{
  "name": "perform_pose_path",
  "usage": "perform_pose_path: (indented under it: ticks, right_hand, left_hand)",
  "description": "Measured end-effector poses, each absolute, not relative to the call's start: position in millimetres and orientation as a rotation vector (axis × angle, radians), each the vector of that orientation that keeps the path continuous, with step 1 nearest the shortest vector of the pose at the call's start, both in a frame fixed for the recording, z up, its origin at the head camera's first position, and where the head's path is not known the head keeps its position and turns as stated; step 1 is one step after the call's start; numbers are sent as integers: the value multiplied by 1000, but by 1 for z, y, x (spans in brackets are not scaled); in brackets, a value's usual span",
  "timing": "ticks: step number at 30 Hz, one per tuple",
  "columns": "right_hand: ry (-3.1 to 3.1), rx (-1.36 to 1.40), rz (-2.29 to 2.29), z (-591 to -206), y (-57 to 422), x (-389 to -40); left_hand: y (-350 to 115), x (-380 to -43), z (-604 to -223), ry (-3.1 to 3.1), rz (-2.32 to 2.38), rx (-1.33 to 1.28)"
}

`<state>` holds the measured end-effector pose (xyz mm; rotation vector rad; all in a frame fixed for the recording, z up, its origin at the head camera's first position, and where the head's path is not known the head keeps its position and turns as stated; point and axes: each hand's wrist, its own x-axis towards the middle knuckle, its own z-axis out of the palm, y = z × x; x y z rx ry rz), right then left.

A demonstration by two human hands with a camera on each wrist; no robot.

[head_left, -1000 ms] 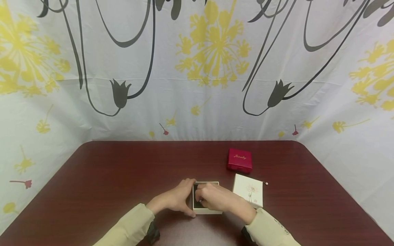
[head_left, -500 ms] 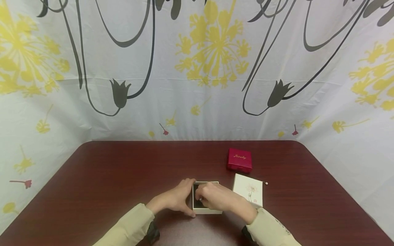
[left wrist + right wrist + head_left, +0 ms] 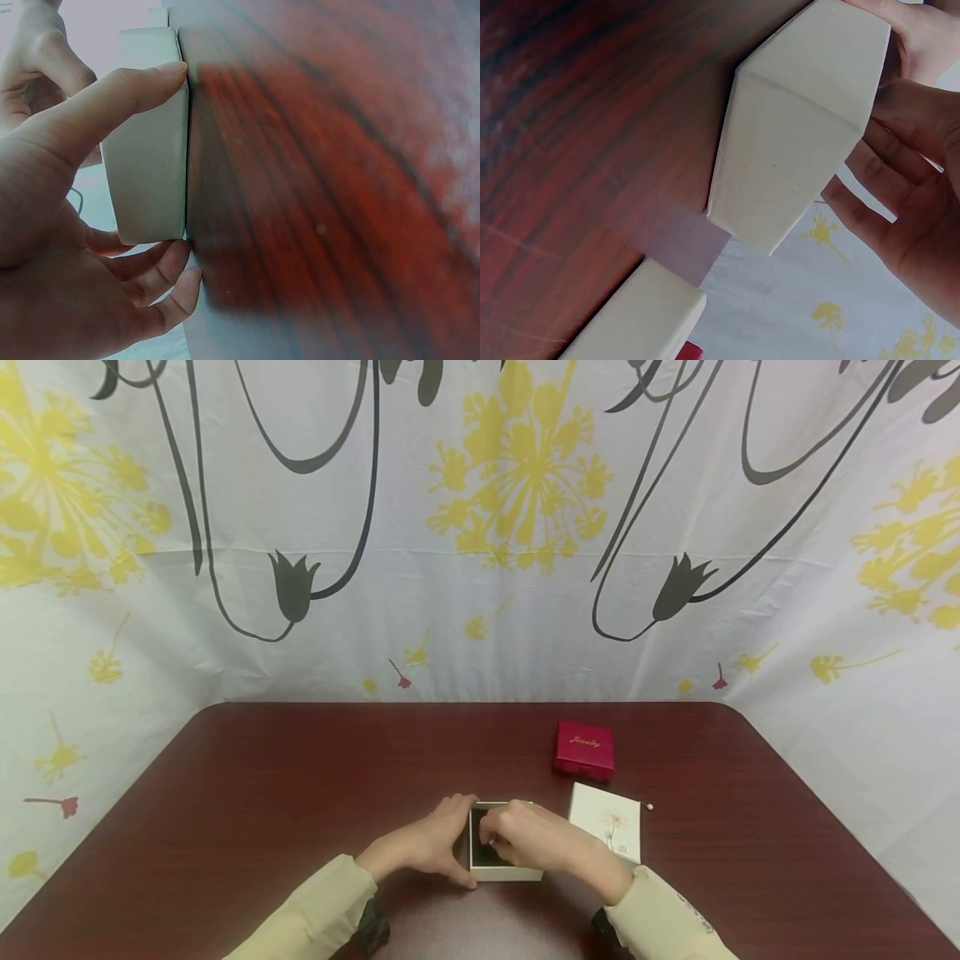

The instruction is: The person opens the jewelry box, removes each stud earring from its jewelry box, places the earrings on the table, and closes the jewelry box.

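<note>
A small white box (image 3: 508, 875) with a dark inner lining stands without its lid near the front of the table. My left hand (image 3: 423, 846) grips it from the left. The thumb lies along its near side, and the fingers bend round its far corner in the left wrist view. My right hand (image 3: 536, 837) reaches over the box from the right, its fingers bent down over the lining. Thumb and forefinger pinch a small pale, shiny thing (image 3: 492, 841), mostly hidden by the fingers. The right wrist view shows the box's outer walls (image 3: 780, 157), with the right hand's fingers above the opening.
Right of the box lies a white lid (image 3: 609, 820) with a printed flower, a small pearl-like bead (image 3: 649, 807) at its far corner. A red jewelry box (image 3: 584, 750) sits behind it. The dark wooden table (image 3: 322, 760) ends at a patterned curtain (image 3: 480, 668).
My right hand has shifted slightly up and to the right, uncovering more of the dark lining. The left hand and the box have stayed in place.
</note>
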<state>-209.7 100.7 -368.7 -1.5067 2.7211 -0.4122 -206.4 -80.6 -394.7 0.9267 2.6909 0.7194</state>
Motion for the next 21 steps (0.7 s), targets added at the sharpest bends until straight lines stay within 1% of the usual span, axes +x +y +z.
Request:
perform_pose_path:
  ticks: [21]
  right_hand:
    - [2777,-1487,-521,-359,121,-215]
  left_hand:
    - [-80,-206,-397,2713,693,888]
